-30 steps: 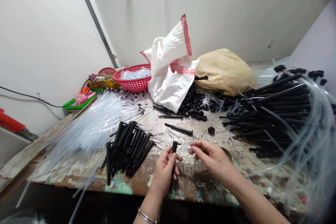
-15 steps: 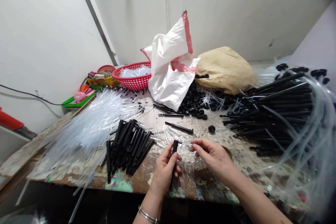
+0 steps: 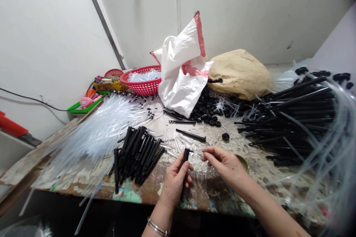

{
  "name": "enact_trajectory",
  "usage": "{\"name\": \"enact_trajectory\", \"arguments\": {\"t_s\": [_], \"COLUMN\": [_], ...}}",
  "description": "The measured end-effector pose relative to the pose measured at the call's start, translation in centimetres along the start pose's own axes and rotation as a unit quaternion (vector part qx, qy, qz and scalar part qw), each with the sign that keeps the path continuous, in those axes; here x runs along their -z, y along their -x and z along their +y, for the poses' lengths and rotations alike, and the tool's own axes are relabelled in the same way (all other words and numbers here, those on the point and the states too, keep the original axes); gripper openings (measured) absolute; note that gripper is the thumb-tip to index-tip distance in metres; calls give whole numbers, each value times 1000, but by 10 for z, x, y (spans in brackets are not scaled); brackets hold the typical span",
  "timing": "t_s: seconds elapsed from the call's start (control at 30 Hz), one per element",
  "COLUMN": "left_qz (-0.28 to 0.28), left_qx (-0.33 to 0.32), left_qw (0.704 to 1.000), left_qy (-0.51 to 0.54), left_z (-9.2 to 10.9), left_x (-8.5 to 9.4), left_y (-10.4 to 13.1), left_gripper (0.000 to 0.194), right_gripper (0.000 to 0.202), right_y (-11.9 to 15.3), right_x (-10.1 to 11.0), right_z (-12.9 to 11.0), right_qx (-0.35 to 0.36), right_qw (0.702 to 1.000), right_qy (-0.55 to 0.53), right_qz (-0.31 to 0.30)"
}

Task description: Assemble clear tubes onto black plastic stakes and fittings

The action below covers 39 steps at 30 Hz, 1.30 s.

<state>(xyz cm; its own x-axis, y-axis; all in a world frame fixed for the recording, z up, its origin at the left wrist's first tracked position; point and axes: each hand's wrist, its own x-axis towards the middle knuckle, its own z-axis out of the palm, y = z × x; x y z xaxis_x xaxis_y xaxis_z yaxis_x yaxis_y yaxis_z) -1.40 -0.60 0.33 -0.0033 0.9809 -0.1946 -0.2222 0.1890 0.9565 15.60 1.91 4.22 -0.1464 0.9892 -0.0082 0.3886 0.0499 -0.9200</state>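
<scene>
My left hand [image 3: 175, 174] is closed around a black plastic tube [image 3: 186, 154], held nearly upright near the table's front edge. A small side nozzle sticks out to the right at its top. Between thumb and fingertips, my right hand [image 3: 221, 161] pinches a short clear tube [image 3: 198, 152], whose left end meets that nozzle. How far the two parts overlap is too small to tell. Left of my hands lies a pile of similar black tubes [image 3: 137, 152]. Two more lie beyond my hands, one of them a loose black tube [image 3: 190, 135], among scattered short clear tubes.
Long clear tubing [image 3: 97, 129] spreads over the table's left side. Black tubes with tubing [image 3: 300, 118] are heaped at right. Behind stand a red basket [image 3: 140, 88], a white sack [image 3: 180, 77] and a brown bag [image 3: 240, 74]. Black round caps [image 3: 225, 137] lie mid-table.
The whole view has shifted very slightly. Both hands keep the same hold on the black tube and the clear tube.
</scene>
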Motion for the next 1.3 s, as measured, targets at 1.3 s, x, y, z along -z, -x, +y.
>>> {"name": "enact_trajectory", "arguments": {"t_s": [1.3], "left_qz": [122], "left_qx": [-172], "left_qw": [964], "left_qy": [-163], "left_z": [20], "left_x": [14], "left_y": [9], "left_gripper": [47], "right_gripper": [46], "right_y": [0], "right_x": [7], "right_z": [31], "right_qx": [66], "right_qw": [989], "right_qy": [134], "right_qz": [1]}}
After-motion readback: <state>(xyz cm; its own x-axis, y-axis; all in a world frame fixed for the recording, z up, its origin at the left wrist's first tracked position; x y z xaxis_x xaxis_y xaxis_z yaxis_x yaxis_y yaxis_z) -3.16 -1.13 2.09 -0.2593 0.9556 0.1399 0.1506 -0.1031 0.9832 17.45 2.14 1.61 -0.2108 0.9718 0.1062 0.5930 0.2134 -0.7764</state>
